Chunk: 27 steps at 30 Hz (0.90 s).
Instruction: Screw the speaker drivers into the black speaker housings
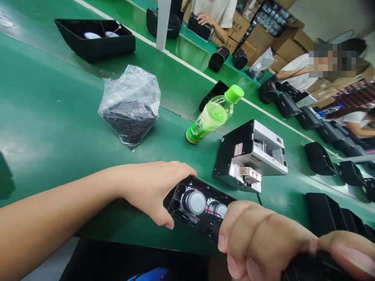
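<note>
A black speaker housing [195, 205] lies on the green bench near me, its open side up with two round silver drivers and red wires showing. My left hand [152, 191] grips its left end, thumb under the near edge and fingers over the far edge. My right hand [263, 242] is closed in a fist round a black tool handle [310, 269] right above the housing's right end. The tool's tip is hidden behind my fingers.
A silver and black box-shaped device [252, 156] stands just beyond the housing. A green drink bottle [213, 115] and a clear bag of small dark parts [130, 107] stand further back. A black tray [95, 37] sits far left. Black housings [319, 158] line the right side; other people work across the bench.
</note>
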Each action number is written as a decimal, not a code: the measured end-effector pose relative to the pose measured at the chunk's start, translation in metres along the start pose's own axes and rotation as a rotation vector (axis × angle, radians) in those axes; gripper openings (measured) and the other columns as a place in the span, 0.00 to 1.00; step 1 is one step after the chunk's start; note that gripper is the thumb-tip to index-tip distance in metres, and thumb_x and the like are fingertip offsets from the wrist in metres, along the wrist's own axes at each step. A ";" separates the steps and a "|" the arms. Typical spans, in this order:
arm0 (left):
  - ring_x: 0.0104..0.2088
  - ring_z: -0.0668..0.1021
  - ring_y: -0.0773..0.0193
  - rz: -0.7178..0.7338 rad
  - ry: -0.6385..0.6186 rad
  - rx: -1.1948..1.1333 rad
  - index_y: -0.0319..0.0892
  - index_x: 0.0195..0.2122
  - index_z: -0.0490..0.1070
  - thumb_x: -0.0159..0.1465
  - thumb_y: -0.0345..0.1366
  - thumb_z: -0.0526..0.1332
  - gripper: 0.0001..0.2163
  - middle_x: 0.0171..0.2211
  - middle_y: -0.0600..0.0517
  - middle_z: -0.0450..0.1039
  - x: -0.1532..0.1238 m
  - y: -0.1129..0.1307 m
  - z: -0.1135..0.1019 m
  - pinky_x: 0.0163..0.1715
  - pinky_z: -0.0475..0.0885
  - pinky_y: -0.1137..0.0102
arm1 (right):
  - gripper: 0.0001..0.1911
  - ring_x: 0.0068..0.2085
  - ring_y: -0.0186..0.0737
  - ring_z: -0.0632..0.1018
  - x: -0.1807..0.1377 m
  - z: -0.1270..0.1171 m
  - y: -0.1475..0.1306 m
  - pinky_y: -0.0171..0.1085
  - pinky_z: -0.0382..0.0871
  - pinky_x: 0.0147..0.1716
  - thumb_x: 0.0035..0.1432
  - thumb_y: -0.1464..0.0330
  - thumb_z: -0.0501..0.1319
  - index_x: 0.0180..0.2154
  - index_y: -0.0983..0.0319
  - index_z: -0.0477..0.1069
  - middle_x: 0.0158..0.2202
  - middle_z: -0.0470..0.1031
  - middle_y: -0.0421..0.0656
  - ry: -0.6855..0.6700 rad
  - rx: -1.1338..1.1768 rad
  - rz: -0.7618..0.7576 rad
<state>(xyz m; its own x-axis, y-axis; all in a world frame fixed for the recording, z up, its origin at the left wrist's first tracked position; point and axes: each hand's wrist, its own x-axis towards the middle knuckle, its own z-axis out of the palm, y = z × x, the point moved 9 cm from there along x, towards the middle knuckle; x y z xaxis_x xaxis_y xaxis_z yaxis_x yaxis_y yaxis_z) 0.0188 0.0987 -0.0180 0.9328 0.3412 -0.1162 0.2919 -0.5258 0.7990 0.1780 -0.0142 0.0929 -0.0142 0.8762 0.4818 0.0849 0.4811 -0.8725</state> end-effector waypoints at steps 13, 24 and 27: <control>0.63 0.83 0.41 0.033 -0.007 0.006 0.46 0.71 0.68 0.53 0.46 0.88 0.49 0.65 0.43 0.79 0.002 0.003 -0.001 0.61 0.79 0.54 | 0.20 0.20 0.48 0.81 0.003 0.011 0.021 0.53 0.85 0.29 0.87 0.62 0.56 0.41 0.53 0.84 0.23 0.79 0.38 -0.139 0.039 0.099; 0.58 0.84 0.42 0.091 0.008 0.030 0.47 0.65 0.71 0.50 0.47 0.88 0.45 0.58 0.47 0.82 0.005 0.007 -0.002 0.52 0.78 0.57 | 0.19 0.28 0.45 0.88 0.027 0.043 0.007 0.48 0.90 0.35 0.87 0.61 0.58 0.40 0.55 0.80 0.27 0.84 0.40 -0.266 -0.088 0.170; 0.58 0.84 0.42 0.110 0.015 0.054 0.48 0.64 0.72 0.49 0.47 0.88 0.44 0.58 0.47 0.83 0.006 0.010 -0.001 0.52 0.77 0.57 | 0.15 0.29 0.43 0.89 0.027 0.053 0.005 0.43 0.91 0.34 0.85 0.71 0.61 0.41 0.54 0.80 0.29 0.86 0.38 -0.379 -0.108 0.140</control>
<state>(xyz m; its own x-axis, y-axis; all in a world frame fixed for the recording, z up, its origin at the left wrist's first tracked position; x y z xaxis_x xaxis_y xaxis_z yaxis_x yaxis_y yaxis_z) 0.0272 0.0966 -0.0098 0.9567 0.2905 -0.0205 0.1993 -0.6017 0.7735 0.1252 0.0135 0.0979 -0.3586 0.8913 0.2775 0.2160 0.3684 -0.9042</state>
